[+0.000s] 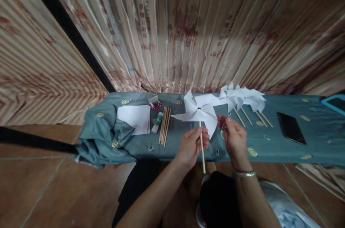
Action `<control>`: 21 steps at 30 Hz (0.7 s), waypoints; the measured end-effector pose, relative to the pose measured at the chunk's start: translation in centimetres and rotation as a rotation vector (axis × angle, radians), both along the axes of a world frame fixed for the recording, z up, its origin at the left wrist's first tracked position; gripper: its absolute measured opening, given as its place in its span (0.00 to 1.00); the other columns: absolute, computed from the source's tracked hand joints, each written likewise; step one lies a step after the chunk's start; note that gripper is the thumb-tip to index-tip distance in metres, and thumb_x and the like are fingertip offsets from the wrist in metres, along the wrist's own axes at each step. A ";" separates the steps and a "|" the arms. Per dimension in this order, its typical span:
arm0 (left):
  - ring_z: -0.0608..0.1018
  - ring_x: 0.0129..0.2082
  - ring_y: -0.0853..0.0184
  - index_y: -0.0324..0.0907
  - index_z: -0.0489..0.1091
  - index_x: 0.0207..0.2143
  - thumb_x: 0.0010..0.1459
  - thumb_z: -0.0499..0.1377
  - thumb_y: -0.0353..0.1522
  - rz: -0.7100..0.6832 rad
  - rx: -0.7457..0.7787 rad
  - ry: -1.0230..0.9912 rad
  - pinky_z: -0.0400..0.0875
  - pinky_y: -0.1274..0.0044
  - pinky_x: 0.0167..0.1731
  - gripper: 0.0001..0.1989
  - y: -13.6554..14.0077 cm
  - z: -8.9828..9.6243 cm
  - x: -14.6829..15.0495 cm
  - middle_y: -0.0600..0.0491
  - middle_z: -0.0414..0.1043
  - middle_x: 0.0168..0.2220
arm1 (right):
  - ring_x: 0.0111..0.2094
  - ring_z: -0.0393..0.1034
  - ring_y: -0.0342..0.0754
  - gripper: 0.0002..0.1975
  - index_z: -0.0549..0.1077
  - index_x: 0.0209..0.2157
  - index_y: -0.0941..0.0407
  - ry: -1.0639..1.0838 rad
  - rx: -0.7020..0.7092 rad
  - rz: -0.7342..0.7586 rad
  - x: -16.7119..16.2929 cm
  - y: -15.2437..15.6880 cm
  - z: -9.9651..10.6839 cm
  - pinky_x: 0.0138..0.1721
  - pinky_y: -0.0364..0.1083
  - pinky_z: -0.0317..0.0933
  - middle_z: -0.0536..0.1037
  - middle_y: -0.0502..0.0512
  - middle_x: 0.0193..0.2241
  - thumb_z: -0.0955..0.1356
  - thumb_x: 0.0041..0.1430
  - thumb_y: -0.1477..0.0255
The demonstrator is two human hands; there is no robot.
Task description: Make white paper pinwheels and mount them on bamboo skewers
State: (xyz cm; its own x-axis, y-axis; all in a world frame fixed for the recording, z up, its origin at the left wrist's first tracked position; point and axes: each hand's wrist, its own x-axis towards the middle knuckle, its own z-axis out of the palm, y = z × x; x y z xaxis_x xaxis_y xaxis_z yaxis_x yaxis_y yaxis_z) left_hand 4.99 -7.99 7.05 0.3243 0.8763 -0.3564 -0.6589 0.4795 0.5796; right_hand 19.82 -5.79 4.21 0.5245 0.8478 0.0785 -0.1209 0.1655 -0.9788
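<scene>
Left hand (192, 144) closed on wooden stick (202, 154) of white paper pinwheel (201, 114), held over cloth-covered surface (272, 150); right hand (234, 134) half-curled beside a blade (212, 123), cannot tell whether it grips. Loose sticks (165, 125), tube (157, 123), paper (138, 116) lie at left; more pinwheels (253, 99), black phone (291, 128) at right

This looks like a room in a home or similar living quarters: pleated curtains (185, 23) with a reddish print fill the upper frame, a dark pole (66, 27) slants through the upper left, a grey-green cloth (94, 138) (yellow-patterned, rather homely) spans the middle, and brown tiles (35, 185) show lower left.
</scene>
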 end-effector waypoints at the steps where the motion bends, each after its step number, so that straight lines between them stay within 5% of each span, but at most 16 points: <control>1: 0.70 0.19 0.75 0.35 0.76 0.29 0.36 0.72 0.42 -0.012 -0.006 0.013 0.62 0.80 0.22 0.22 0.7 -0.1 0.1 0.53 0.72 0.23 | 0.32 0.75 0.47 0.20 0.80 0.30 0.55 0.033 -0.018 0.010 0.0 0.0 -0.5 0.42 0.50 0.68 0.82 0.55 0.32 0.74 0.46 0.52; 5: 0.71 0.24 0.75 0.35 0.78 0.28 0.38 0.72 0.40 -0.002 -0.008 0.061 0.64 0.80 0.27 0.19 2.9 -1.2 0.2 0.53 0.71 0.24 | 0.29 0.74 0.47 0.22 0.80 0.29 0.55 0.088 -0.170 0.119 0.1 -0.5 -2.1 0.36 0.48 0.69 0.82 0.55 0.29 0.74 0.43 0.50; 10: 0.67 0.25 0.74 0.37 0.79 0.26 0.37 0.72 0.42 0.042 0.049 0.149 0.61 0.80 0.28 0.18 4.4 -2.5 0.1 0.54 0.68 0.23 | 0.29 0.73 0.45 0.26 0.81 0.30 0.57 0.006 -0.377 0.556 0.3 -1.5 -1.9 0.36 0.45 0.67 0.82 0.57 0.30 0.72 0.45 0.47; 14: 0.65 0.24 0.74 0.37 0.79 0.27 0.39 0.70 0.44 0.054 0.104 0.213 0.57 0.78 0.27 0.19 4.8 -3.3 -0.1 0.56 0.65 0.21 | 0.29 0.70 0.43 0.21 0.80 0.29 0.57 -0.089 -0.380 0.825 -0.5 -2.3 -1.3 0.36 0.43 0.64 0.79 0.53 0.27 0.73 0.49 0.51; 21: 0.63 0.23 0.74 0.38 0.79 0.28 0.41 0.68 0.44 0.031 0.117 0.282 0.53 0.78 0.26 0.18 4.7 -4.0 -0.2 0.56 0.64 0.20 | 0.27 0.66 0.41 0.18 0.77 0.26 0.58 -0.055 -0.385 0.995 -2.2 -2.4 -1.8 0.32 0.42 0.60 0.76 0.50 0.23 0.74 0.48 0.55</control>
